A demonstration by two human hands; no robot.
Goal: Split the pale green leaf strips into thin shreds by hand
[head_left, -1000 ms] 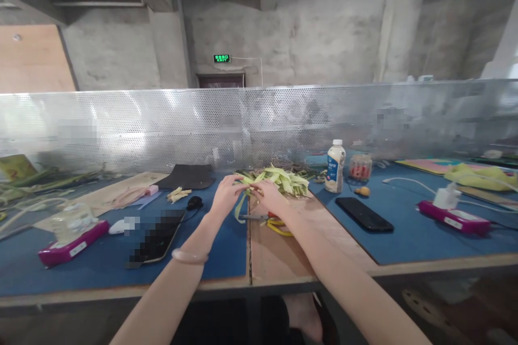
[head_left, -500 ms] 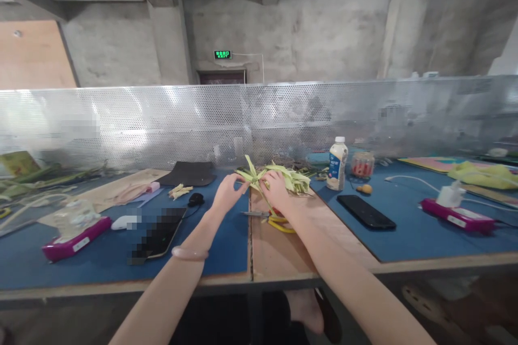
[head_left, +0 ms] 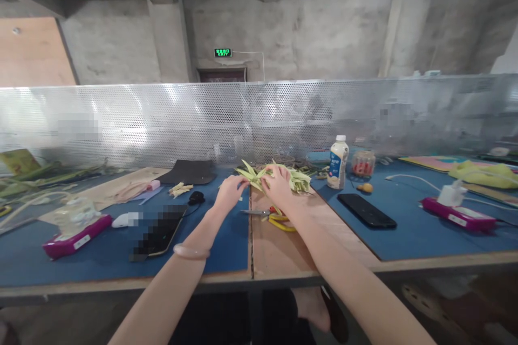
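Note:
Pale green leaf strips (head_left: 251, 172), folded or woven into a spiky, star-like piece, are held up between my two hands. My left hand (head_left: 231, 192) pinches the left side of the piece with thumb and forefinger. On the other side, my right hand (head_left: 277, 184) has its fingers closed on the strips and covers part of them. Just behind and right of it lies a pile of similar leaf strips (head_left: 300, 181). Scissors with yellow handles (head_left: 283, 223) lie on the wooden board (head_left: 279, 259) beneath my hands, blades pointing left.
On the right are a milk-coloured bottle (head_left: 338, 163), a glass jar (head_left: 363, 164), a black phone (head_left: 366, 210) and a purple power strip (head_left: 457, 216). Leftward lie a dark tablet-like device (head_left: 168, 232), a white mouse (head_left: 124, 220) and another power strip (head_left: 76, 237). A perforated metal screen (head_left: 182, 118) stands behind.
The strips have shifted and tilted slightly between my fingers. A long strip that hung below my right hand no longer shows there. Both hands stay in nearly the same place.

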